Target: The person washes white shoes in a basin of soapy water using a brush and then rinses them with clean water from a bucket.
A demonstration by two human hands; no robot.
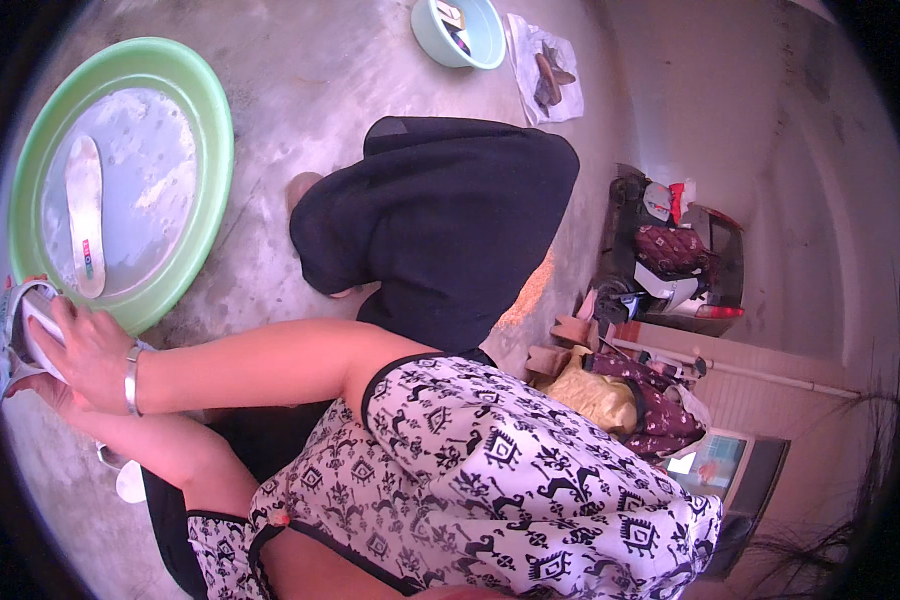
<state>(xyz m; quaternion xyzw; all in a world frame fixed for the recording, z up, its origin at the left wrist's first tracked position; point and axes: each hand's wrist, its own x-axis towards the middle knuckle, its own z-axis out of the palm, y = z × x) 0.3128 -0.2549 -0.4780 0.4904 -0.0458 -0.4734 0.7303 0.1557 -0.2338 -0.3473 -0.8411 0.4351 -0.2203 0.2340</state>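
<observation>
At the left edge a light-coloured shoe (4, 345) is held over the floor, beside the rim of a wide green plastic basin (216, 210). My left hand (49, 391) grips the shoe from below and is partly covered by my right hand (82, 345). The fingers of my right hand, with a metal bangle at the wrist, close around a pale flat piece (45, 334) at the shoe's opening. Whether that piece is an insole or a brush is unclear. Inside the basin, a white insole (86, 202) bearing coloured lettering lies in cloudy, foamy water.
A small pale-blue basin (480, 34) holds a few items on the concrete floor. Brown objects (551, 79) lie on a white sheet. My bent right knee (450, 195) is in black fabric. Orange grain (529, 292), bricks (547, 360) and a parked scooter (675, 262) lie farther right.
</observation>
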